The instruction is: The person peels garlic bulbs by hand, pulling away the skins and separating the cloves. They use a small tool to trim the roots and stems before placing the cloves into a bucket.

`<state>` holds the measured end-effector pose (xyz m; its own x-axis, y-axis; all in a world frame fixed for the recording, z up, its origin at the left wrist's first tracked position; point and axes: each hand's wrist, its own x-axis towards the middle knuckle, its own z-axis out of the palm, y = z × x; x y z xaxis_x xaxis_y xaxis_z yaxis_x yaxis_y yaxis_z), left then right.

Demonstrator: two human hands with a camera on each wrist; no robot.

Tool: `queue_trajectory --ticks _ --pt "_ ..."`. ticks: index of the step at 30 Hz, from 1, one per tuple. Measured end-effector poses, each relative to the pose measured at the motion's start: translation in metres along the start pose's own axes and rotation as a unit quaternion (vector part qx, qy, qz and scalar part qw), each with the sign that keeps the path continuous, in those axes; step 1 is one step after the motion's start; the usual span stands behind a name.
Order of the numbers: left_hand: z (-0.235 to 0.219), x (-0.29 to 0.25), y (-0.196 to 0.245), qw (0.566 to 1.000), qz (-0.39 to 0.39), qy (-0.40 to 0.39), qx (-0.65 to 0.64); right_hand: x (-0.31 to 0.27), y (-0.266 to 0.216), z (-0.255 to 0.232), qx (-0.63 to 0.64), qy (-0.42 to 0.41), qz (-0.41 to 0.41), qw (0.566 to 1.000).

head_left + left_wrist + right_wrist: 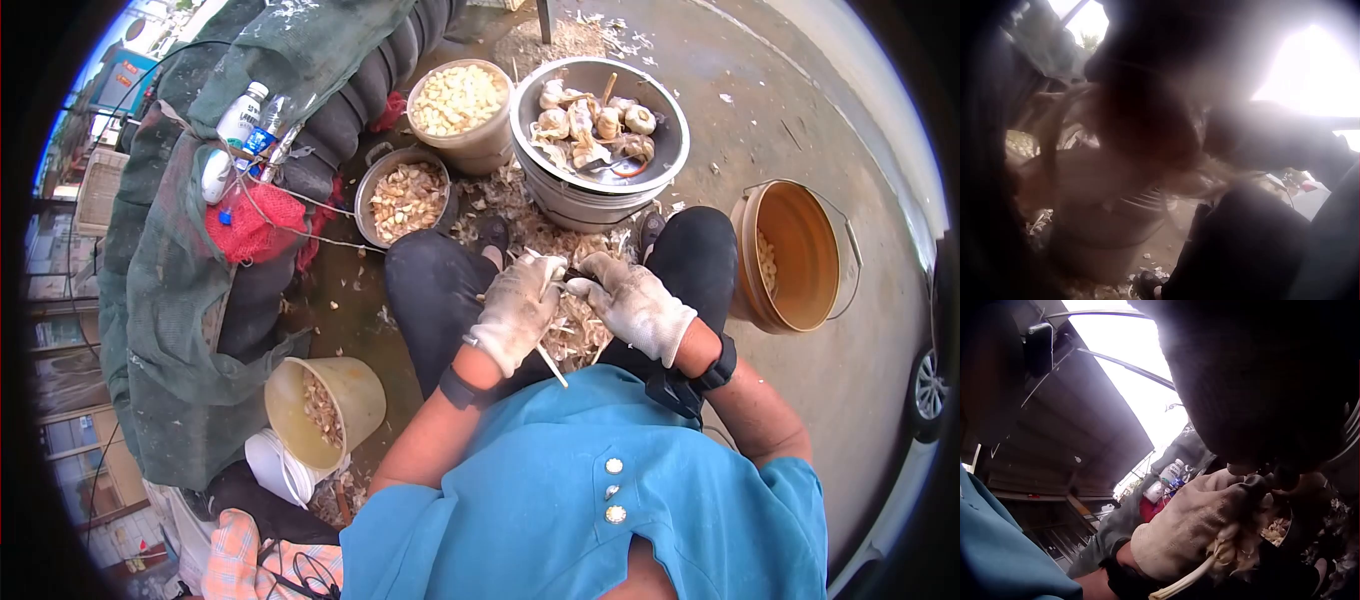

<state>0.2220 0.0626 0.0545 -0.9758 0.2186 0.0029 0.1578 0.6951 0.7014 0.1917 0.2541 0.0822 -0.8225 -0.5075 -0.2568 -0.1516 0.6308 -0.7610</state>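
My gloved left hand (pixel 515 315) grips a garlic bulb (pixel 1235 553) between my knees. Its long pale stem (pixel 552 367) sticks out below the palm toward the blue shirt. The gloved right hand (pixel 637 305) meets the left at the fingertips, its fingers curled in at the bulb and its thumb toward the left hand. Dark in the right wrist view, that hand hides the point of contact. Both white gloves look soiled. Just beyond the hands, a metal bowl (pixel 675 165) of whole garlic bulbs (pixel 603 120) sits on a white bucket (pixel 585 212).
Peeled cloves fill a bucket (pixel 482 156) at the back; a pot (pixel 447 215) beside it holds unpeeled cloves. A tan bucket (pixel 748 235) lies tilted right, a cream bucket (pixel 365 400) left. Garlic skins (pixel 570 340) litter the ground. Green netting (pixel 165 330) covers a stack at left.
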Motion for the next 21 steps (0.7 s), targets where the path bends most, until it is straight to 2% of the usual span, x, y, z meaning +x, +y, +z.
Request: queue_trajectory --ticks 1,3,7,9,10,11,13,14,16,17,18,19,20,21 --pt "0.001 0.0 0.0 1.0 0.0 -0.001 -0.001 -0.001 -0.002 -0.001 0.0 -0.001 0.001 1.0" --pt "0.002 0.0 -0.001 0.996 0.008 -0.036 0.078 -0.002 -0.005 -0.004 -0.004 -0.043 0.04 0.998" --pt "0.002 -0.001 -0.005 0.991 0.003 -0.088 0.105 0.0 0.002 -0.01 0.011 -0.08 0.03 0.996" --pt "-0.007 -0.002 -0.001 0.995 0.031 -0.099 -0.012 0.001 0.012 -0.01 0.088 -0.103 0.013 0.991" --pt "-0.008 -0.006 -0.002 0.992 0.115 -0.056 0.003 0.001 0.012 -0.013 0.094 -0.104 -0.014 0.99" --pt "-0.01 -0.007 -0.002 0.991 0.117 -0.058 0.003 0.002 0.011 -0.015 0.095 -0.102 -0.013 0.99" --pt "-0.012 -0.008 -0.001 0.982 0.032 -0.095 -0.16 0.003 0.01 -0.017 0.113 -0.138 0.036 0.983" --pt "-0.011 -0.009 -0.002 0.982 0.032 -0.096 -0.159 0.004 0.009 -0.018 0.114 -0.138 0.036 0.983" --pt "-0.006 -0.01 -0.009 0.951 -0.025 -0.1 -0.293 0.003 0.008 -0.019 0.126 -0.134 0.039 0.982" --pt "-0.002 -0.013 -0.015 0.951 -0.025 -0.101 -0.293 0.003 0.01 -0.018 0.127 -0.134 0.039 0.982" --pt "0.002 -0.017 -0.023 0.894 -0.077 -0.12 -0.425 0.004 0.013 -0.015 0.132 -0.126 0.039 0.982" --pt "0.003 -0.019 -0.025 0.816 -0.128 -0.137 -0.547 0.004 0.015 -0.014 0.139 -0.118 0.04 0.982" --pt "0.004 -0.02 -0.028 0.816 -0.128 -0.138 -0.547 0.004 0.014 -0.013 0.139 -0.118 0.04 0.982" --pt "0.004 -0.022 -0.03 0.772 -0.124 -0.154 -0.603 0.004 0.013 -0.012 0.149 -0.112 0.049 0.981"
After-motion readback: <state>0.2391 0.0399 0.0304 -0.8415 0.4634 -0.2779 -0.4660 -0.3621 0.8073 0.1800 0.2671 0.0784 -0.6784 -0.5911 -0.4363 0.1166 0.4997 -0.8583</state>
